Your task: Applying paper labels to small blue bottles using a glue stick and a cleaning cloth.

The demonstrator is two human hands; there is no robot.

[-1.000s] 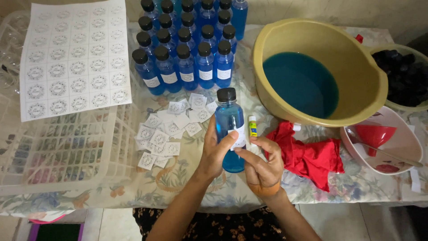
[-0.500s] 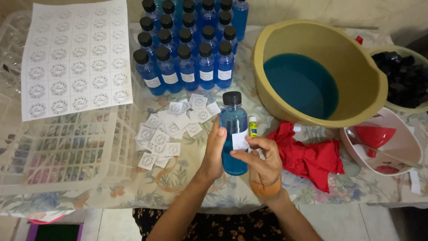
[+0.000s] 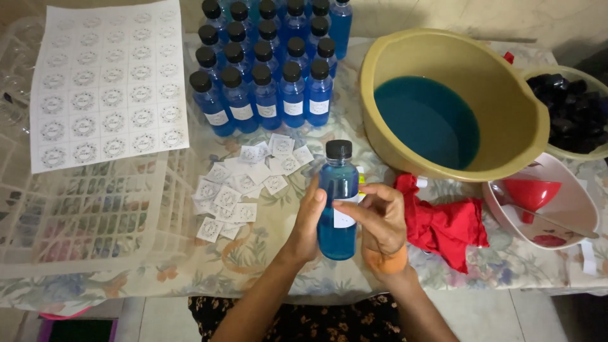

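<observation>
A clear bottle of blue liquid [image 3: 337, 190] with a black cap is held upright over the table's front edge. My left hand [image 3: 308, 218] grips its left side. My right hand [image 3: 380, 218] is on its right side, with the fingers pressing a small white label onto the bottle's front. A small glue stick [image 3: 361, 179] with a yellow band is mostly hidden behind the bottle. A heap of cut square labels [image 3: 244, 180] lies just left of the bottle.
Several capped, labelled blue bottles [image 3: 266, 69] stand at the back. A label sheet [image 3: 104, 82] lies on white plastic baskets [image 3: 82, 215] at left. At right are a yellow basin of blue liquid [image 3: 443, 101], a red cloth [image 3: 443, 225], a pink bowl with a red funnel [image 3: 538, 196], and a bowl of black caps [image 3: 570, 107].
The bottle and both hands have shifted slightly right and down. My right fingers have moved across the label on the bottle's front, and the glue stick has become mostly hidden behind the bottle.
</observation>
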